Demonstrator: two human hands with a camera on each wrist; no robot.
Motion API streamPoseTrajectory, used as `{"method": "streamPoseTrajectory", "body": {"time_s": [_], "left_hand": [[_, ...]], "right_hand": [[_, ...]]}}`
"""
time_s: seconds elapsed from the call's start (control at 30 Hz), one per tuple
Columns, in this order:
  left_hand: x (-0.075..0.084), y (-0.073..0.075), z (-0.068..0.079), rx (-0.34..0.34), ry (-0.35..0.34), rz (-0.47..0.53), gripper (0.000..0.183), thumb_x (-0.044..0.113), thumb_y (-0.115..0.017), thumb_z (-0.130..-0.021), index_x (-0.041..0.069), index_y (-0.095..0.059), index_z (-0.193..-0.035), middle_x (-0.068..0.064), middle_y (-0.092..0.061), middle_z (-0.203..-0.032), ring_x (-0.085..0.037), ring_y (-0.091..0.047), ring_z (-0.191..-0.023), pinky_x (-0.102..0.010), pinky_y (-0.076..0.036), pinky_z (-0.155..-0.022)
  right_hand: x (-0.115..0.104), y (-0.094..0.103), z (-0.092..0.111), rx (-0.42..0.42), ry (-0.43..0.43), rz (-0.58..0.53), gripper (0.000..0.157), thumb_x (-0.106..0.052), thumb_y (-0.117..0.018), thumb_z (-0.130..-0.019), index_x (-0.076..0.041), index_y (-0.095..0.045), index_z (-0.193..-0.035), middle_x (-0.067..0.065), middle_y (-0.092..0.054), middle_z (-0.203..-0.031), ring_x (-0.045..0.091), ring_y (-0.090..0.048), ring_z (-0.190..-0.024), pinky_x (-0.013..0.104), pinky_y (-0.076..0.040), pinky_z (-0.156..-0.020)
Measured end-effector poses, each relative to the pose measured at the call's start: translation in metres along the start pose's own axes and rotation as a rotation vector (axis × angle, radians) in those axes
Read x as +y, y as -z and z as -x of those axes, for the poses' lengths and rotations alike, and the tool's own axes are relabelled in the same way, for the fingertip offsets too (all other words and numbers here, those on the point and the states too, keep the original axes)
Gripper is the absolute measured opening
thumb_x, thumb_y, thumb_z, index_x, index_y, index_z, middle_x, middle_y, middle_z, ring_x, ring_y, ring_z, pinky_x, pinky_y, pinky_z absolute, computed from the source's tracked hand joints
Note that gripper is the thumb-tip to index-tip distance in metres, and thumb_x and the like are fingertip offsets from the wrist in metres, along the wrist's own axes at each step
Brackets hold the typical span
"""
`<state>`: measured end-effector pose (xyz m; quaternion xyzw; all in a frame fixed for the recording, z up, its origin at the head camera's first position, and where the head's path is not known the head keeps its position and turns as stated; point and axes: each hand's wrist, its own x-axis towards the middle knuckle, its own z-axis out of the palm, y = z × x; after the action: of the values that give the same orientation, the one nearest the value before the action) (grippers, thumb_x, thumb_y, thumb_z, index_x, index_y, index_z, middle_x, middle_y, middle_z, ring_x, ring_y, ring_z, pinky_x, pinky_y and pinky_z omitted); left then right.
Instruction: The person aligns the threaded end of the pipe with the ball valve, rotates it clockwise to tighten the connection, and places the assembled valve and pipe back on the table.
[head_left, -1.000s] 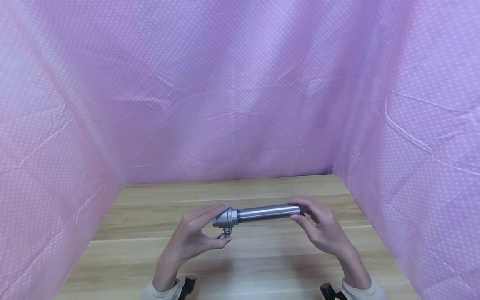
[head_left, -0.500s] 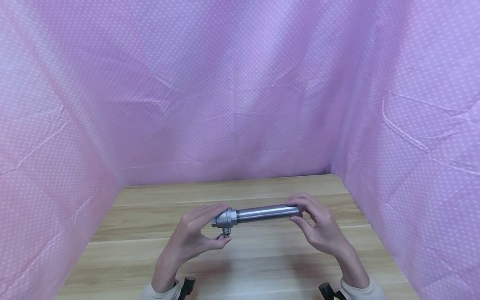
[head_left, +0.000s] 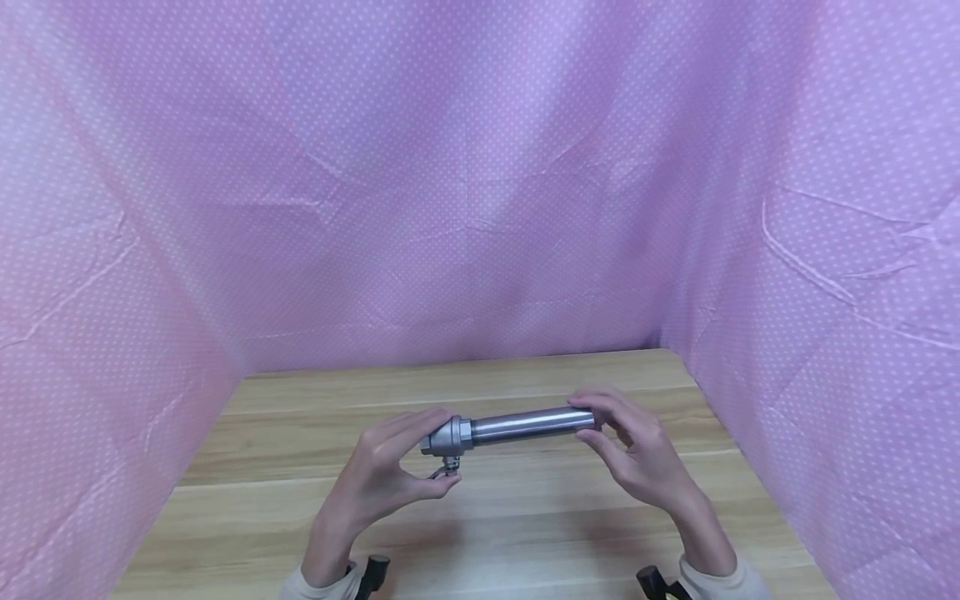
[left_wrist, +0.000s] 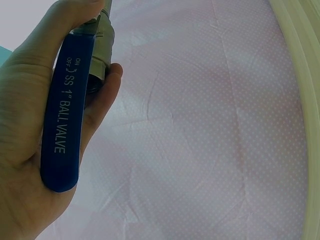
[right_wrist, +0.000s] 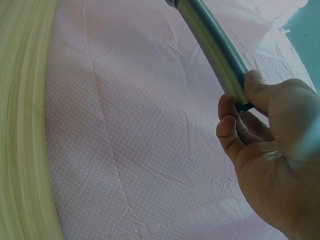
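Left grip (head_left: pixel 381 468) holds a metal fitting (head_left: pixel 452 433); right grip (head_left: pixel 642 458) pinches the adjoining tube (head_left: pixel 525 426) at its end; wooden tabletop (head_left: pixel 517 500) beneath.

Location: a screened work booth (head_left: pixel 862 158). Pink, white-dotted cloth (head_left: pixel 465 183) encloses the left, right and far sides of a wood-grain table (head_left: pixel 300 408). Whether home, lab or workshop cannot be determined.

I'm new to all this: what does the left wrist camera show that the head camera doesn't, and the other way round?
Only the left wrist view shows the lettered blue face of the handle, reading ON, OFF and SS 1" BALL VALVE.

Only the head view shows the right hand, which grips the far end of the metal pipe.

Both show the left hand holding the metal valve, plus the pink dotted cloth and wooden table.
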<state>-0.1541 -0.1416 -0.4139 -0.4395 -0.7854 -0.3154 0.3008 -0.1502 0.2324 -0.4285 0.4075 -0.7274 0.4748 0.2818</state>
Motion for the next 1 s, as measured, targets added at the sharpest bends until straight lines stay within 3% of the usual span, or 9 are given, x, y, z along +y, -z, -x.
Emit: {"method": "streamPoseTrajectory", "body": {"time_s": [0.17, 0.47, 0.67, 0.9, 1.0], "left_hand": [[0.0001, -0.0001, 0.0008, -0.001, -0.001, -0.002, 0.085, 0.013, -0.11, -0.059, 0.003, -0.077, -0.138, -0.012, -0.086, -0.126, -0.029, -0.086, -0.106, -0.03, -0.072, -0.103], [0.0009, 0.0002, 0.0014, 0.003, -0.003, 0.002, 0.086, 0.012, -0.11, -0.058, 0.003, -0.077, -0.138, -0.013, -0.086, -0.125, -0.03, -0.086, -0.105, -0.03, -0.072, -0.104], [0.0012, 0.001, 0.0022, 0.008, -0.005, -0.01, 0.087, 0.015, -0.11, -0.059, 0.003, -0.077, -0.139, -0.014, -0.086, -0.125, -0.033, -0.086, -0.109, -0.03, -0.07, -0.109], [0.0023, 0.0015, 0.0033, 0.007, 0.009, -0.018, 0.088, 0.015, -0.11, -0.058, 0.002, -0.077, -0.138, -0.015, -0.086, -0.126, -0.034, -0.086, -0.109, -0.031, -0.071, -0.108], [0.0022, 0.0012, 0.0032, 0.008, 0.008, -0.018, 0.087, 0.015, -0.11, -0.057, 0.001, -0.077, -0.137, -0.016, -0.086, -0.126, -0.034, -0.086, -0.109, -0.031, -0.071, -0.107]], "right_hand": [[-0.0009, -0.0012, -0.0005, -0.017, 0.007, -0.05, 0.063, 0.033, -0.076, -0.078, 0.011, -0.068, -0.137, 0.021, -0.069, -0.135, 0.014, -0.068, -0.1, 0.013, -0.065, -0.088], [-0.0041, 0.0, -0.001, -0.022, 0.004, 0.039, 0.062, 0.029, -0.078, -0.078, 0.004, -0.072, -0.135, 0.022, -0.073, -0.129, 0.01, -0.071, -0.115, 0.01, -0.063, -0.1], [-0.0041, 0.0017, 0.0008, -0.036, -0.008, 0.075, 0.056, 0.022, -0.08, -0.084, 0.003, -0.071, -0.136, 0.017, -0.075, -0.127, 0.011, -0.071, -0.108, 0.012, -0.061, -0.094], [-0.0043, 0.003, 0.0036, -0.036, -0.091, 0.088, 0.055, 0.023, -0.079, -0.084, 0.002, -0.072, -0.134, 0.012, -0.077, -0.116, 0.002, -0.065, -0.091, 0.012, -0.055, -0.065], [-0.0041, 0.0018, 0.0028, -0.026, -0.072, 0.033, 0.058, 0.028, -0.077, -0.082, 0.005, -0.071, -0.136, 0.018, -0.076, -0.123, 0.005, -0.068, -0.094, 0.016, -0.062, -0.07]]}}
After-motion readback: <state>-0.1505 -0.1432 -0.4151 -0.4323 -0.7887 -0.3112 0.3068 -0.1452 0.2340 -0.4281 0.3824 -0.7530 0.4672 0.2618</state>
